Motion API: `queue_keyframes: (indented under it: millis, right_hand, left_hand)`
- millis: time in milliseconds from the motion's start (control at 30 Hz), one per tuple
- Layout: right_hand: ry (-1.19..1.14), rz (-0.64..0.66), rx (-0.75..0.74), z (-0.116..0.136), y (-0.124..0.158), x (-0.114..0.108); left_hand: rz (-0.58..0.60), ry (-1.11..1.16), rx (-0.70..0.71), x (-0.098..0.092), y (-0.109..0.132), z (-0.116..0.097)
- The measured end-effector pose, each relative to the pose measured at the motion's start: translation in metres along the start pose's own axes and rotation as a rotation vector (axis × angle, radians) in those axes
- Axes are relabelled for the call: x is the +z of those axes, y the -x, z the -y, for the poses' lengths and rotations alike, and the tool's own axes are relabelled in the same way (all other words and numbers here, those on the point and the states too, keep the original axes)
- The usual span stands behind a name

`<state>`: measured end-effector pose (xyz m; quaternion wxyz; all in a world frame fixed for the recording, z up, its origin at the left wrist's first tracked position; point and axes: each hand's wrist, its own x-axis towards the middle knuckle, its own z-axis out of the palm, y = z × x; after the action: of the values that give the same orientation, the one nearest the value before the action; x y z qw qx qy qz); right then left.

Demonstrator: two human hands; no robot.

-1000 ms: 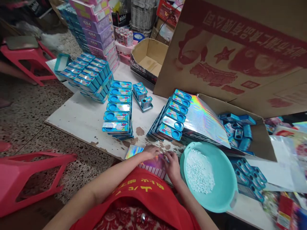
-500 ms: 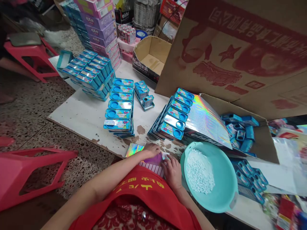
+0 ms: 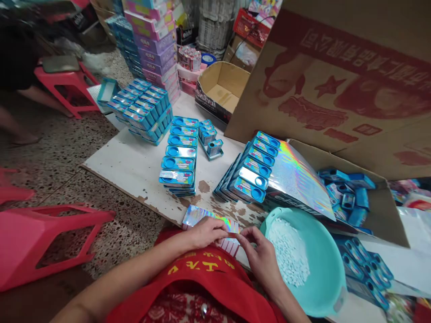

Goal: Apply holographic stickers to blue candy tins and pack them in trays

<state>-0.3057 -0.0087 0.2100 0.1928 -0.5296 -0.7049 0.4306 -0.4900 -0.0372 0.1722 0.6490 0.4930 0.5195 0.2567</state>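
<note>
At the table's front edge, my left hand is closed in a pinch on the left end of a thin reddish-brown strip. My right hand pinches its other end between thumb and fingertips. What the strip is, I cannot make out. Beneath and behind the hands lies a shiny holographic sheet. A row of pale pinkish strips shows just under the fingers, partly hidden. Right of my right hand stands a turquoise basin with many small white pieces inside.
Two stacks of blue boxes, one left and one right, stand beyond my hands. More blue boxes are piled at the left. A large carton holds loose blue packs. Red stools stand on the floor; a person's legs show behind.
My hands have lifted from the purple piece on the sheet and now hold a thin strip between them. More of the holographic sheet shows. The whole view has shifted slightly.
</note>
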Motion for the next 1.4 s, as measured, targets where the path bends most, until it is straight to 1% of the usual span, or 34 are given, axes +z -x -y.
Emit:
queue_keyframes:
  millis: [33, 100, 200, 267, 333, 400, 500, 567, 633, 733, 800, 833, 900, 933, 967, 1000, 1067, 1100, 1133, 1167, 1200, 1233, 1267, 1300, 1333, 1367, 1400]
  right_hand:
    - [-0.030, 0.005, -0.013, 0.009, -0.001, 0.003]
    - [-0.082, 0.016, -0.076, 0.031, -0.007, 0.011]
    - [-0.130, -0.030, -0.275, 0.075, -0.028, 0.027]
    - [-0.149, -0.093, -0.412, 0.106, -0.048, 0.040]
    - [-0.160, -0.140, -0.492, 0.133, -0.071, 0.057]
    - [-0.157, -0.177, -0.503, 0.149, -0.093, 0.074]
    - [-0.122, -0.208, -0.439, 0.155, -0.117, 0.095]
    - [-0.095, -0.221, -0.397, 0.151, -0.126, 0.105]
    - [-0.093, -0.229, -0.382, 0.146, -0.131, 0.111]
    - [-0.161, -0.263, -0.339, 0.139, -0.134, 0.116]
    - [-0.220, -0.291, -0.264, 0.135, -0.134, 0.118]
    - [-0.241, -0.295, -0.230, 0.133, -0.134, 0.119]
    - [-0.265, -0.277, -0.197, 0.132, -0.135, 0.122]
    - [-0.272, -0.265, -0.200, 0.132, -0.136, 0.123]
    - [-0.276, -0.258, -0.207, 0.134, -0.137, 0.124]
    - [-0.279, -0.255, -0.215, 0.136, -0.138, 0.125]
    - [-0.287, -0.258, -0.218, 0.140, -0.137, 0.125]
    - [-0.301, -0.262, -0.211, 0.140, -0.134, 0.124]
    - [-0.320, -0.269, -0.209, 0.138, -0.128, 0.122]
    - [-0.339, -0.281, -0.220, 0.132, -0.120, 0.118]
    - [-0.346, -0.290, -0.253, 0.123, -0.110, 0.113]
    - [-0.335, -0.272, -0.308, 0.109, -0.098, 0.108]
    - [-0.303, -0.235, -0.378, 0.091, -0.086, 0.102]
    - [-0.240, -0.138, -0.441, 0.068, -0.073, 0.096]
    - [-0.183, 0.027, -0.480, 0.043, -0.062, 0.091]
    - [-0.133, 0.159, -0.452, 0.015, -0.052, 0.086]
    - [-0.070, 0.151, -0.343, -0.014, -0.045, 0.081]
  left_hand:
    - [-0.049, -0.046, -0.009, -0.006, 0.015, -0.010]
    - [-0.168, -0.139, 0.020, -0.021, 0.047, -0.033]
    - [-0.411, -0.233, 0.051, -0.051, 0.089, -0.064]
    - [-0.567, -0.278, 0.069, -0.078, 0.107, -0.077]
    - [-0.657, -0.325, 0.110, -0.108, 0.115, -0.083]
    - [-0.677, -0.359, 0.143, -0.137, 0.114, -0.084]
    - [-0.616, -0.370, 0.162, -0.174, 0.103, -0.080]
    - [-0.561, -0.339, 0.188, -0.189, 0.094, -0.074]
    - [-0.507, -0.264, 0.217, -0.196, 0.084, -0.063]
    - [-0.468, -0.078, 0.239, -0.195, 0.070, -0.038]
    - [-0.517, 0.008, 0.206, -0.186, 0.061, -0.019]
    - [-0.580, 0.029, 0.172, -0.180, 0.057, -0.012]
    - [-0.792, 0.045, 0.133, -0.166, 0.053, -0.002]
    - [-0.894, 0.045, 0.153, -0.159, 0.053, 0.000]
    - [-0.959, 0.038, 0.197, -0.151, 0.055, 0.001]
    - [-0.977, 0.019, 0.253, -0.144, 0.057, 0.001]
    - [-0.889, -0.064, 0.334, -0.131, 0.064, 0.004]
    - [-0.847, -0.109, 0.336, -0.126, 0.068, 0.009]
    - [-0.853, -0.145, 0.321, -0.121, 0.073, 0.017]
    - [-0.913, -0.164, 0.295, -0.117, 0.078, 0.027]
    - [-1.011, -0.177, 0.255, -0.111, 0.083, 0.040]
    - [-1.118, -0.187, 0.202, -0.105, 0.086, 0.053]
    - [-1.201, -0.204, 0.133, -0.097, 0.088, 0.066]
    - [-1.213, -0.237, 0.065, -0.088, 0.088, 0.077]
    - [-1.152, -0.278, 0.017, -0.079, 0.085, 0.086]
    - [-1.025, -0.327, -0.002, -0.069, 0.078, 0.092]
    - [-0.868, -0.378, 0.007, -0.059, 0.069, 0.095]
